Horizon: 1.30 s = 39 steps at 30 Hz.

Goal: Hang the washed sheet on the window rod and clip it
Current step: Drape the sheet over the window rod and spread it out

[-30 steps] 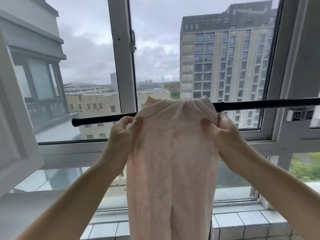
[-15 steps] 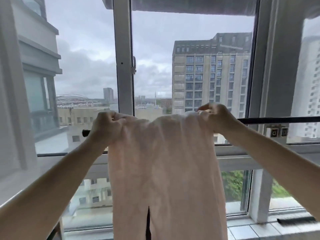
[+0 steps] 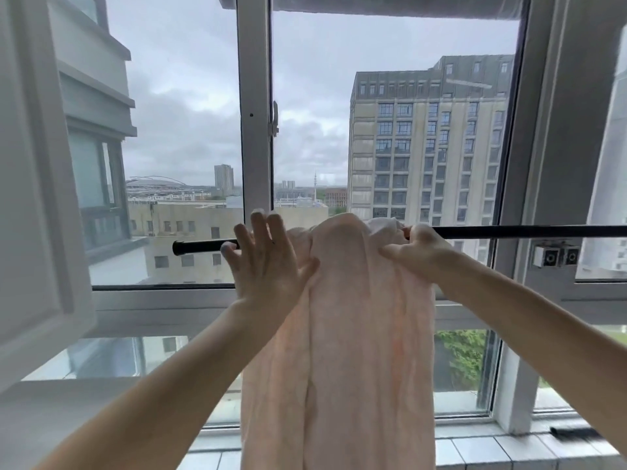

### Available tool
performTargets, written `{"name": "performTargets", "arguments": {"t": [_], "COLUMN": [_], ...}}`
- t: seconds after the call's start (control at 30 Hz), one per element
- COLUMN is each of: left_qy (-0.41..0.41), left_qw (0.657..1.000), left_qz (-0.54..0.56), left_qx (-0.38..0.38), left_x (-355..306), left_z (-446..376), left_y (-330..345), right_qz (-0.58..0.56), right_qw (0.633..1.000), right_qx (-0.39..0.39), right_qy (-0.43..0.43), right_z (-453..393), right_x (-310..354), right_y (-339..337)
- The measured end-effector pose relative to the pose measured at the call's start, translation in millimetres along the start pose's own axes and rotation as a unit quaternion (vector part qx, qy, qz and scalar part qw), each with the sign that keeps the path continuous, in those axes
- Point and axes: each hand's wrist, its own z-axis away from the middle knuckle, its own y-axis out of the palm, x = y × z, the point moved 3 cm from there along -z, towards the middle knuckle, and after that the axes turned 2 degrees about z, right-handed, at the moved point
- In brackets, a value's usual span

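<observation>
Tiled sill: pale glazed tiles nearest the viewer, just under the hanging cloth; if the cloth slips off the rod, it would likely land here or on the floor, which is out of sight.
Sheet: the pale pink, soft washed sheet is draped over the rod, bunched into thick folds and hanging straight down between the two forearms. The narrow bunching is the main risk: wet weight on one spot could let it slide along or off the rod, and it would dry badly.
Left hand: fingers straight and spread, palm against the sheet's left edge at the rod, grasping nothing. With only flat pressure, this side has no real hold if the cloth shifts.
Right hand: fingers curled over a fold of the sheet at the rod, grasping it; a hard tug here could drag cloth off the far side.
Rod: thin black metal bar across the window, its left end capped and apparently free; cloth pushed left could run off that end.
Clips: none visible, so the sheet is unsecured.
Open window: the left pane looks open, so wind could probably lift or carry the sheet outward.
</observation>
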Motion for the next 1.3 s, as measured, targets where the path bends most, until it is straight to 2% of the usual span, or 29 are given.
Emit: {"name": "performTargets", "arguments": {"t": [0.1, 0.2, 0.3, 0.37, 0.43, 0.5, 0.57, 0.6, 0.67, 0.73, 0.8, 0.87, 0.97, 1.0, 1.07, 1.13, 1.2, 1.3], "left_qy": [0.050, 0.050, 0.021, -0.031, -0.116, -0.203, -0.252, -0.251, -0.195, -0.092, -0.002, 0.043, 0.028, 0.014, 0.015, 0.008, -0.005, 0.001], "left_qw": [0.998, 0.996, 0.999, 0.992, 0.958, 0.897, 0.853, 0.850, 0.885, 0.926, 0.925, 0.907, 0.893, 0.904, 0.960, 0.981, 0.973, 0.961], "left_qz": [-0.038, -0.080, 0.010, 0.123, 0.263, 0.390, 0.455, 0.459, 0.408, 0.297, 0.210, 0.212, 0.301, 0.301, 0.191, 0.146, 0.204, 0.246], "left_qx": [0.010, 0.008, -0.038, -0.021, 0.018, 0.039, 0.051, 0.060, 0.111, 0.214, 0.316, 0.362, 0.332, 0.302, 0.204, 0.126, 0.105, 0.126], "left_x": [-8.2, 6.2, 27.6, 41.4, 56.1, 68.4, 72.1, 68.5, 54.1, 33.7, 15.0, -0.5, -20.2, -25.5, -31.1, -26.6, -12.0, 10.7], "left_z": [-2.2, -14.1, -28.6, -48.5, -72.0, -88.5, -95.1, -98.2, -99.0, -87.2, -71.1, -56.1, -51.5, -50.9, -50.7, -50.8, -55.7, -63.3], "left_y": [7.6, 3.6, -21.2, -32.1, -35.0, -33.2, -28.6, -27.2, -25.7, -22.3, -13.1, -11.4, -7.1, -4.1, 1.2, 4.2, 6.8, 8.0], "right_qz": [-0.009, -0.031, -0.053, -0.083, -0.141, -0.158, -0.083, -0.051, -0.017, 0.022, 0.053, 0.066, 0.142, 0.163, 0.169, 0.120, 0.121, 0.220], "right_qw": [0.999, 0.997, 0.996, 0.995, 0.990, 0.986, 0.990, 0.989, 0.988, 0.990, 0.984, 0.975, 0.956, 0.949, 0.946, 0.952, 0.944, 0.920], "right_qx": [-0.006, 0.006, 0.042, 0.038, 0.006, -0.048, -0.111, -0.138, -0.139, -0.083, -0.024, 0.033, 0.123, 0.140, 0.146, 0.145, 0.141, 0.144], "right_qy": [0.034, 0.077, 0.066, 0.034, 0.021, 0.024, 0.006, -0.017, -0.061, -0.110, -0.171, -0.208, -0.226, -0.230, -0.234, -0.243, -0.272, -0.290], "right_z": [-5.3, -13.0, -15.2, -18.3, -23.7, -32.2, -41.6, -44.6, -50.3, -54.1, -56.6, -55.7, -55.1, -56.7, -64.1, -72.3, -79.0, -88.8], "right_x": [-4.9, -14.9, -21.7, -19.0, -12.7, -4.3, 6.5, 12.6, 24.4, 36.0, 47.1, 59.7, 72.2, 73.9, 72.6, 64.4, 50.8, 20.9], "right_y": [-1.7, -2.4, -3.8, -9.5, -18.7, -30.6, -39.7, -40.6, -31.8, -12.3, 6.2, 17.9, 27.4, 28.8, 28.9, 26.0, 19.5, 10.9]}}
